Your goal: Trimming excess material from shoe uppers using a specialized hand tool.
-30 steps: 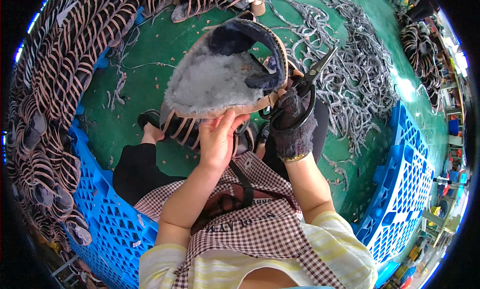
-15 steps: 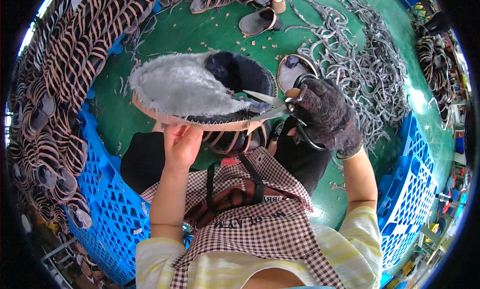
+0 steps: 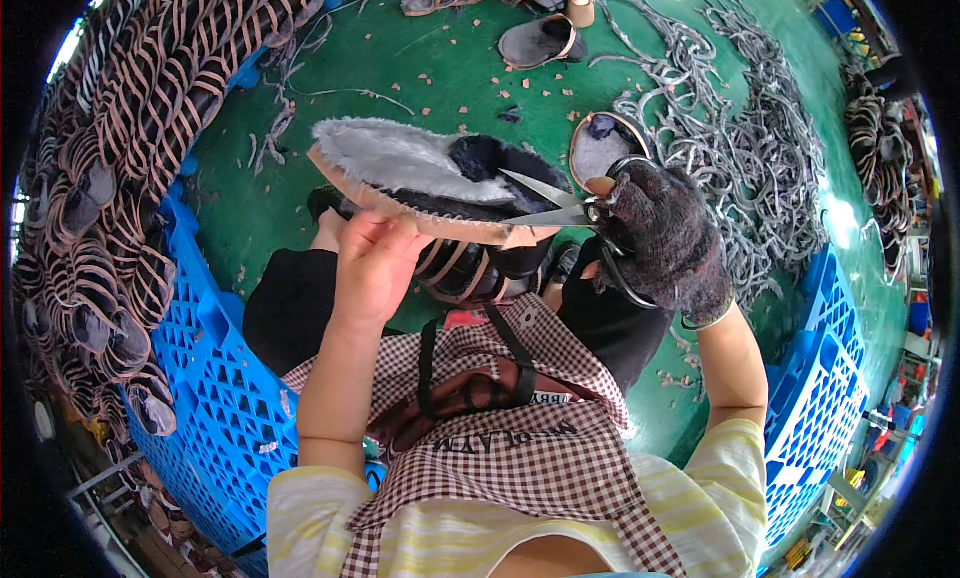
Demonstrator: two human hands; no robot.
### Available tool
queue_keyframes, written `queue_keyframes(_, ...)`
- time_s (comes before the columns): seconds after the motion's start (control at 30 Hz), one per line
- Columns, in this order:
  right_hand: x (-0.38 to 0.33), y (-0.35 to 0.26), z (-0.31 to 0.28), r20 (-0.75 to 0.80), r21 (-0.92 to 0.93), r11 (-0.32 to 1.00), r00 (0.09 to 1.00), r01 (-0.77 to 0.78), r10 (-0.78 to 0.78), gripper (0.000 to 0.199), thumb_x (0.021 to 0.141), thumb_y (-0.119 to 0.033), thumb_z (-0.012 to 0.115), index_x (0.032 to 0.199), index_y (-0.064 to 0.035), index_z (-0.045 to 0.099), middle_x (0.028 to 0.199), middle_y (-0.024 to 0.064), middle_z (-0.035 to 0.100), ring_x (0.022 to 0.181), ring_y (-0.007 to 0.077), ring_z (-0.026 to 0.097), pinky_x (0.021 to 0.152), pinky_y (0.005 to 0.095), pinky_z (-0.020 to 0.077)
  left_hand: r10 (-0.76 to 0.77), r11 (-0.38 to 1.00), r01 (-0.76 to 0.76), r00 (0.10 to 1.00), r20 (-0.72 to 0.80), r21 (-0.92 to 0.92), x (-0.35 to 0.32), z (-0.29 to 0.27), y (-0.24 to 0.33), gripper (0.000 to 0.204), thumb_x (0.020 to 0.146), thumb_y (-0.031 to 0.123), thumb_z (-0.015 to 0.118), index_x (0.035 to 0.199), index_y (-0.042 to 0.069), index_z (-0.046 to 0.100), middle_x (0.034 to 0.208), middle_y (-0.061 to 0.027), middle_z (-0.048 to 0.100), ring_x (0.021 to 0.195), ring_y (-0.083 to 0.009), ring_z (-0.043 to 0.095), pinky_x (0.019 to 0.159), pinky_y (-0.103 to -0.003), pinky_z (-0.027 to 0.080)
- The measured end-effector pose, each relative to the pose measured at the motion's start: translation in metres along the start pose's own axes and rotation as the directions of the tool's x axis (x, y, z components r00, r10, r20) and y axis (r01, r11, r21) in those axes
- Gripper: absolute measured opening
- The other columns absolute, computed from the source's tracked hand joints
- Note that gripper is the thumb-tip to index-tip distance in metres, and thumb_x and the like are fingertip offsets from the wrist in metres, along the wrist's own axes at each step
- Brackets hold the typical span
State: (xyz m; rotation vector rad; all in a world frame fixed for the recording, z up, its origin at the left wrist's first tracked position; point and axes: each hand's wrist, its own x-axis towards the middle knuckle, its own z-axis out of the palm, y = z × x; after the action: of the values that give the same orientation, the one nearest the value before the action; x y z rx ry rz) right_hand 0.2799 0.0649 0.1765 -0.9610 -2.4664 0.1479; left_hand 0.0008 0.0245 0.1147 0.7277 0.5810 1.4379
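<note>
Two hands, one slipper, open blades at its edge

Right hand (image 3: pixel 665 243), gloved, is closed through the loops of the scissors (image 3: pixel 560 206), whose blades stand parted over the rim of the slipper (image 3: pixel 430 178) at frame centre; left hand (image 3: pixel 372 268), bare, pinches the sole's near edge from below, thumb on the rim. If the sole tilts in that light pinch, I judge the blades could bite into the fleecy lining (or wander toward the bare thumb). Beyond lie a green floor (image 3: pixel 440 68) with grey trimmings (image 3: pixel 740 128) at upper right, and blue crates (image 3: pixel 215 368) of sandals (image 3: pixel 110 158) at left.
</note>
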Motion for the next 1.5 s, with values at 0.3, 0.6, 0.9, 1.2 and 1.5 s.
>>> queue_keyframes(0.3, 0.003, -0.007, 0.008, 0.139, -0.002, 1.000, 0.990, -0.013, 0.013, 0.043, 0.059, -0.021, 0.071, 0.097, -0.0056, 0.059, 0.072, 0.0093, 0.054, 0.065, 0.0309, 0.053, 0.059, 0.0385, 0.0408, -0.135, 0.982, 0.128, 0.990, 0.045, 0.142, 0.002, 0.016, 0.000, 0.016, 0.084, 0.003, 0.054, 0.099, -0.002, 0.058, 0.095, -0.0051, 0.061, 0.087, -0.0100, 0.057, 0.080, -0.025, 0.045)
queue_keyframes(0.6, 0.012, -0.023, 0.015, 0.160, 0.064, 0.995, 0.985, -0.082, 0.071, 0.039, 0.062, -0.019, 0.069, 0.097, -0.0042, 0.059, 0.071, 0.0110, 0.057, 0.062, 0.0324, 0.055, 0.056, 0.0398, 0.0416, -0.147, 0.885, 0.098, 0.986, 0.073, 0.454, 0.000, 0.028, -0.009, 0.015, 0.087, 0.005, 0.054, 0.100, -0.002, 0.059, 0.082, 0.0022, 0.056, 0.070, -0.0010, 0.045, 0.059, -0.019, 0.038)
queue_keyframes(0.9, 0.004, -0.026, 0.033, 0.143, 0.089, 0.991, 0.986, -0.096, 0.082, 0.039, 0.066, -0.032, 0.068, 0.093, -0.0065, 0.057, 0.071, 0.0100, 0.054, 0.057, 0.0294, 0.054, 0.049, 0.0401, 0.0397, -0.240, 0.826, 0.126, 0.960, 0.142, 0.550, -0.002, 0.024, -0.011, 0.019, 0.084, 0.005, 0.057, 0.101, -0.004, 0.057, 0.096, -0.0062, 0.061, 0.092, -0.0119, 0.056, 0.081, -0.027, 0.045)
queue_keyframes(1.2, 0.002, -0.042, 0.058, -0.028, -0.051, 0.998, 0.998, -0.049, 0.047, 0.042, 0.059, -0.033, 0.076, 0.087, -0.0054, 0.059, 0.073, 0.0139, 0.057, 0.062, 0.0345, 0.057, 0.052, 0.0412, 0.0444, -0.161, 0.887, 0.228, 0.968, -0.195, 0.400, 0.043, -0.010, 0.020, 0.025, 0.090, 0.021, 0.049, 0.098, -0.001, 0.056, 0.086, -0.0095, 0.064, 0.072, -0.0169, 0.064, 0.067, -0.028, 0.053)
queue_keyframes(1.5, 0.000, -0.043, 0.059, 0.045, 0.243, 0.954, 0.984, -0.177, 0.171, 0.042, 0.065, -0.033, 0.071, 0.093, -0.0051, 0.057, 0.075, 0.0143, 0.057, 0.064, 0.0343, 0.057, 0.054, 0.0417, 0.0451, -0.279, 0.949, 0.278, 0.960, -0.010, 0.148, 0.026, -0.009, 0.023, 0.022, 0.087, 0.011, 0.048, 0.102, -0.003, 0.058, 0.095, -0.0148, 0.063, 0.087, -0.0245, 0.063, 0.079, -0.039, 0.051)
